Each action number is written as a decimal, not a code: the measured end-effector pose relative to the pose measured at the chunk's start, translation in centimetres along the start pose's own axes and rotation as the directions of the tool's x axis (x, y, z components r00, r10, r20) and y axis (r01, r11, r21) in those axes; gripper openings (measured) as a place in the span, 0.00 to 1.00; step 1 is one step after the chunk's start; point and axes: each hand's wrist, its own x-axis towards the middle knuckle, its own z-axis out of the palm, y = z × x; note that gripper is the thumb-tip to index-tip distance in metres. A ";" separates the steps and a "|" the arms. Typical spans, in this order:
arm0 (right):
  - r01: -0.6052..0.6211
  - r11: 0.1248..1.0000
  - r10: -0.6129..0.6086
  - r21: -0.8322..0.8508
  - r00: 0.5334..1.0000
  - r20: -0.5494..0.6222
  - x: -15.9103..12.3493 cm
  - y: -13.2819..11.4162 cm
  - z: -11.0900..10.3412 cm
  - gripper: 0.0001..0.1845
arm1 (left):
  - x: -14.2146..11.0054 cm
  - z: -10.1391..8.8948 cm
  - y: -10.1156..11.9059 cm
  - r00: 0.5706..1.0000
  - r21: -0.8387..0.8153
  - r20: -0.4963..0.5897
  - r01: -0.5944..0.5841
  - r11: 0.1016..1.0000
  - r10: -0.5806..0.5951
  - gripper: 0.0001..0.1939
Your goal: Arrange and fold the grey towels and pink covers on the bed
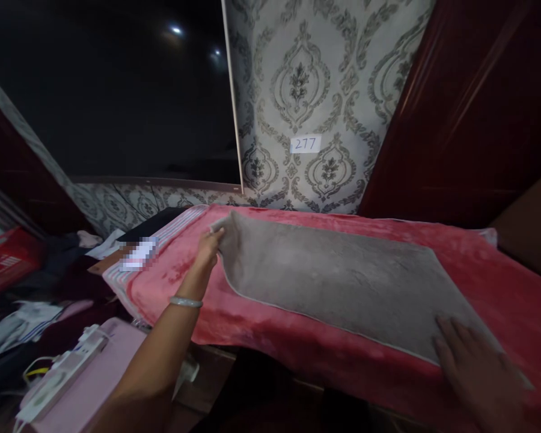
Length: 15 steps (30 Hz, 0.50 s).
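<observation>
A grey towel (338, 270) lies spread lengthwise over a pink-red plush blanket (171, 270). My left hand (211, 245) pinches the towel's left edge and lifts it, so that end curls up off the blanket. A pale bangle circles my left wrist. At the towel's right end my right hand (473, 361) rests flat on the cloth, fingers stretched out and slightly blurred. The towel's middle and right part lie fairly smooth.
A large dark television (117, 90) and a paper marked 277 (305, 144) are on the patterned wall behind. Low on the left, a white power strip (63, 373) rests on a pink surface (117, 355), beside piled clothes (31, 319) and a red box (11, 258).
</observation>
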 end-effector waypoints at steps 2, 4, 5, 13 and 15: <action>0.007 1.000 -0.007 -0.004 1.000 -0.012 0.1 -0.3 -0.2 0.42 | -0.8 3.3 1.1 0.989 0.078 0.122 -0.095 0.992 0.085 0.05; 0.001 1.000 -0.001 -0.012 1.000 -0.014 0.3 -0.5 -0.3 0.41 | -2.4 7.0 1.6 0.926 0.263 0.320 -0.289 0.920 0.200 0.10; -0.001 1.000 0.001 -0.016 1.000 -0.013 0.3 -0.6 -0.4 0.40 | -3.6 9.0 1.5 0.870 0.362 0.433 -0.408 0.838 0.236 0.12; -0.029 0.996 0.030 -0.079 1.000 0.009 0.6 -1.2 -0.7 0.40 | -16.1 17.4 -5.1 0.570 0.451 0.818 -0.723 0.524 0.082 0.08; -0.028 0.995 0.030 -0.093 0.999 0.015 0.6 -1.3 -0.7 0.40 | -17.6 17.4 -6.5 0.465 0.433 0.885 -0.834 0.342 0.013 0.11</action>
